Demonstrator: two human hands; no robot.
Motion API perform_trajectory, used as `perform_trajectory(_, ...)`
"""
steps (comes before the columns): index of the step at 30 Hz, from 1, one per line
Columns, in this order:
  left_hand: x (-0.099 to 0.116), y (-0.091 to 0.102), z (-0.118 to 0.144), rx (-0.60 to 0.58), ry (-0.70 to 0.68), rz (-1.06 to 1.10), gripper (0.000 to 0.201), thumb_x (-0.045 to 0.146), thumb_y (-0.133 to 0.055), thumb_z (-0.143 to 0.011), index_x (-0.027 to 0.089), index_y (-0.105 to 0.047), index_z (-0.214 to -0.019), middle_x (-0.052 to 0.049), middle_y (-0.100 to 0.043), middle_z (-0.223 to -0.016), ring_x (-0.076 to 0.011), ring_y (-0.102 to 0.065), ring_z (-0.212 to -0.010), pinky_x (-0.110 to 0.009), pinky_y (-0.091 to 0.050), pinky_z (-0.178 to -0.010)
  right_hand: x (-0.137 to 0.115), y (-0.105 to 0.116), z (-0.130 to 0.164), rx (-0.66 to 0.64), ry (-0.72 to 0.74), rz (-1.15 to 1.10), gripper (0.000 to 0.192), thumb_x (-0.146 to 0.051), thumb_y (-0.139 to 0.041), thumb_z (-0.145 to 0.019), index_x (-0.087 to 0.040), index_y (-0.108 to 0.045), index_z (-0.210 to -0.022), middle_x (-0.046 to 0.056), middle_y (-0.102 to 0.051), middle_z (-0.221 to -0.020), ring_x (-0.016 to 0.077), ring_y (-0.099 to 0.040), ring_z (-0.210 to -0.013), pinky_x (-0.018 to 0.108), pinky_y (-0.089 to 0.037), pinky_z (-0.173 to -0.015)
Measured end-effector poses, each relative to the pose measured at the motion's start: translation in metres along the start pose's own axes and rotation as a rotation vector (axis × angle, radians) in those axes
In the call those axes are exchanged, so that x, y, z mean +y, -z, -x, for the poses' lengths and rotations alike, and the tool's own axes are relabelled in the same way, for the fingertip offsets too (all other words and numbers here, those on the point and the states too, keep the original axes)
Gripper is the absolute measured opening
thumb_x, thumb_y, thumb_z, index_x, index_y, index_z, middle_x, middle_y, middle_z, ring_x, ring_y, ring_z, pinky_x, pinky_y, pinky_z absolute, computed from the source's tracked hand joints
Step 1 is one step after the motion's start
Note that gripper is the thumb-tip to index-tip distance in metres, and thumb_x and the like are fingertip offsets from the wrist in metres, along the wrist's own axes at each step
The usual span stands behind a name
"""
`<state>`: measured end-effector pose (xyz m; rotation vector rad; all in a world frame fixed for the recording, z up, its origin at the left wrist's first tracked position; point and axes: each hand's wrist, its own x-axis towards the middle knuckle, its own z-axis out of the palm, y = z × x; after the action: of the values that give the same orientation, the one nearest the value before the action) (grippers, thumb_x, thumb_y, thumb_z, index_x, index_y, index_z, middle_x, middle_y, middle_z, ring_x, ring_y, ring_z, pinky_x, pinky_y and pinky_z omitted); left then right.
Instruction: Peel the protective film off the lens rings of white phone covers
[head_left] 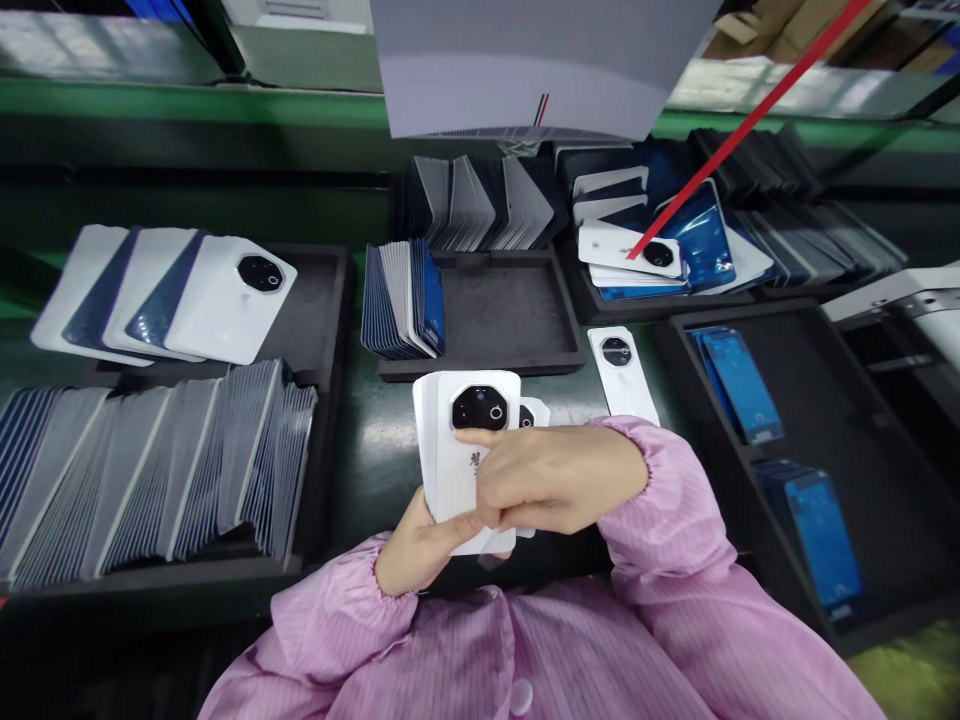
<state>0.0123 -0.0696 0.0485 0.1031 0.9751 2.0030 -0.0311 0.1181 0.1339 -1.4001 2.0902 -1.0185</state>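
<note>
Green bench top (375, 440), crowded with black foam trays. Largest is the left tray (322, 300): a long fanned row of back covers (150, 480) stood on edge at the front, three white covers (187, 295) lying overlapped behind. Centre tray (502, 320) holds a short upright bundle (405, 300) on its left side, otherwise bare. Right tray (825, 400) carries blue-filmed panels (742, 380). Far right, a heap of covers (645, 255) under a red strip (750, 110).

Step in hand, as I read it: handling a small stack of white phone back covers (469, 450), held upright over the bench front, camera window up. Left hand (416, 550) closed round the stack's lower edge from beneath. Right hand (555, 475) curled across the front cover, fingertip just under the camera window, thumb at the lower face; looks like peeling or sliding off the top piece.

Next move likely calls for separating one cover without fanning the rest.

One loose cover (622, 370) lies on the bench just beyond the right wrist, between centre and right trays, near enough for a sleeve to brush.
</note>
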Motion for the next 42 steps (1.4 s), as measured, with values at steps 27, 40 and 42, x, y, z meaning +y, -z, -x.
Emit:
perform_trajectory(27,0.001,-0.001,-0.001,0.032,-0.014,0.016,0.026,0.018,-0.063,-0.08,0.013,-0.066,-0.106,-0.012,-0.07,-0.107,-0.0299,-0.063,-0.101,-0.04,-0.05,-0.086,-0.002,-0.011,0.008,-0.229,0.245,-0.34,0.007,-0.011,-0.047,-0.09,-0.017,-0.049,-0.088,0.005,-0.065,-0.084,0.012,-0.061,-0.082,0.021,-0.047,-0.078)
perform_trajectory(40,-0.002,0.001,0.0,0.06,-0.006,0.059,0.037,0.021,-0.068,-0.077,0.014,-0.061,-0.113,-0.012,-0.069,-0.105,-0.0284,-0.066,-0.093,-0.04,-0.054,-0.082,-0.011,-0.004,0.01,-0.026,0.146,-0.2,0.011,-0.01,-0.051,-0.088,-0.019,-0.055,-0.084,0.001,-0.067,-0.082,0.0096,-0.062,-0.081,0.019,-0.049,-0.077)
perform_trajectory(42,-0.002,0.002,0.001,0.059,0.03,0.067,0.037,0.023,-0.069,-0.076,0.014,-0.061,-0.111,-0.012,-0.071,-0.098,-0.0274,-0.069,-0.08,-0.04,-0.057,-0.071,-0.012,-0.001,0.013,0.32,-0.023,-0.097,0.009,-0.011,-0.053,-0.087,-0.019,-0.057,-0.084,0.001,-0.067,-0.081,0.0103,-0.063,-0.078,0.022,-0.05,-0.074)
